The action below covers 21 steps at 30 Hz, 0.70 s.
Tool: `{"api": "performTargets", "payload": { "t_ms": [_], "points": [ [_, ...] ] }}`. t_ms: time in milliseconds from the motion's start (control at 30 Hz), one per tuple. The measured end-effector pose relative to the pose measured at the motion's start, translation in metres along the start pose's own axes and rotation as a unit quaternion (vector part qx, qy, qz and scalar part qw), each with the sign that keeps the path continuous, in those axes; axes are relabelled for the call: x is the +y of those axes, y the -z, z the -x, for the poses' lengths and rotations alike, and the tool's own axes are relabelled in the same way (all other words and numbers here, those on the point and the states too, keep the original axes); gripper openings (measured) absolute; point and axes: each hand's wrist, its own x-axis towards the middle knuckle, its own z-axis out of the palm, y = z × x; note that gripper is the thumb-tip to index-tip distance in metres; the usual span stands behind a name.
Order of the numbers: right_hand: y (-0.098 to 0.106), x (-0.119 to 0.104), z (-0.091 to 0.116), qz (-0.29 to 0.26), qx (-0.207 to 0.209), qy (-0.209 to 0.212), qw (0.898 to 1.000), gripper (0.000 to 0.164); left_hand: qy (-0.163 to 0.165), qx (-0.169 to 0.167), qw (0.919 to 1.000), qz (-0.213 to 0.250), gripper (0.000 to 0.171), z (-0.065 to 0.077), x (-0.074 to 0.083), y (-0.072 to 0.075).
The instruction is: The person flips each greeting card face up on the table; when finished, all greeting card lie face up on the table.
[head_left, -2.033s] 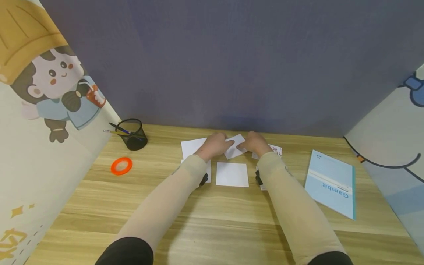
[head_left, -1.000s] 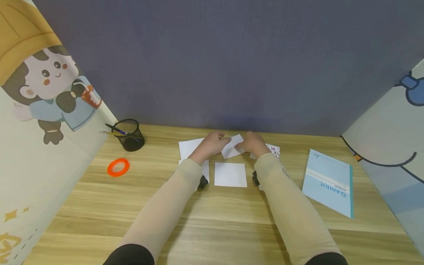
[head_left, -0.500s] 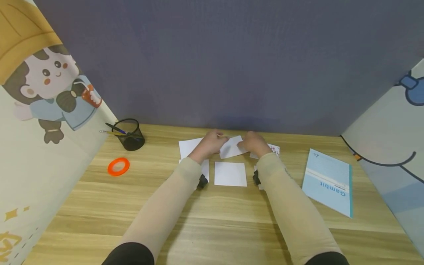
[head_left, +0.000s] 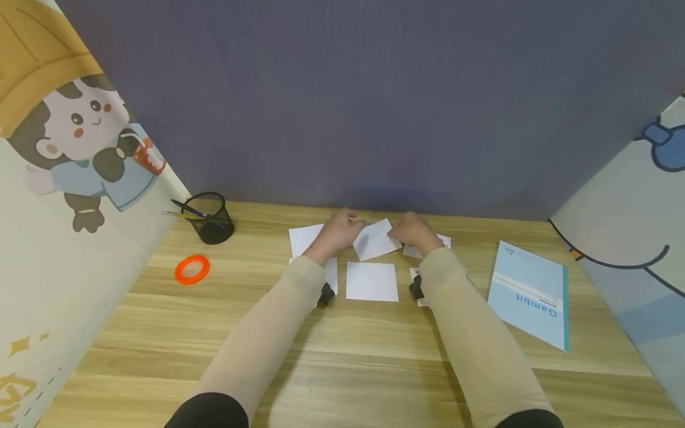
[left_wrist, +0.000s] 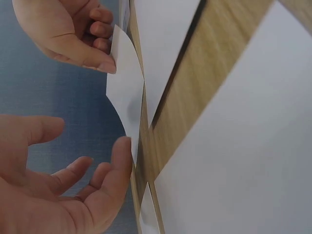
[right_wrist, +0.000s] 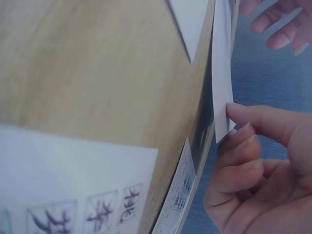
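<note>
A blank white card [head_left: 376, 239] stands tilted between both hands near the back of the table. My right hand [head_left: 414, 232] pinches its right end; in the right wrist view, thumb and fingers of the right hand [right_wrist: 263, 161] close on a corner. My left hand [head_left: 339, 232] is at the card's left end. In the left wrist view, the left hand [left_wrist: 63, 195] has its thumb spread away and one fingertip against the edge of the card [left_wrist: 127, 83]. Just in front lies another white card [head_left: 371, 281], flat on the wood.
More white cards, one of them a back-left card [head_left: 304, 238], lie partly under the hands. A right-hand card [right_wrist: 78, 185] bears handwritten characters. A mesh pen cup [head_left: 215, 229] and orange ring [head_left: 179, 273] sit left; a light-blue notebook [head_left: 527, 291] lies right. A grey partition [head_left: 342, 119] rises behind.
The card between the hands has turned and shows more of its blank face than a second ago. My left thumb has come off the card's face; the right hand keeps its pinch.
</note>
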Motion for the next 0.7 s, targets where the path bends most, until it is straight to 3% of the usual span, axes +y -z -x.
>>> {"api": "performTargets", "payload": {
  "t_ms": [167,367,467,600,700],
  "points": [
    [-0.001,0.002,0.0,-0.031,-0.002,-0.003,1.0,0.04,0.0,0.002,0.9999,-0.016,0.064,0.001,0.0,-0.001],
    [0.0,0.003,0.003,-0.09,-0.014,-0.015,0.996,0.031,-0.007,0.002,0.9973,-0.074,0.064,0.004,-0.002,0.004],
    [-0.001,0.003,0.004,-0.115,-0.011,-0.02,0.993,0.021,-0.004,0.003,0.9959,-0.091,0.05,0.002,-0.005,0.006],
    [0.0,0.003,0.006,-0.14,-0.012,-0.02,0.99,0.016,0.002,0.008,0.995,-0.1,0.02,-0.017,-0.022,0.001],
    [0.001,0.004,0.007,-0.144,-0.014,-0.013,0.989,0.019,-0.004,0.012,0.9936,-0.112,0.021,-0.027,-0.029,-0.002]
  ]
}}
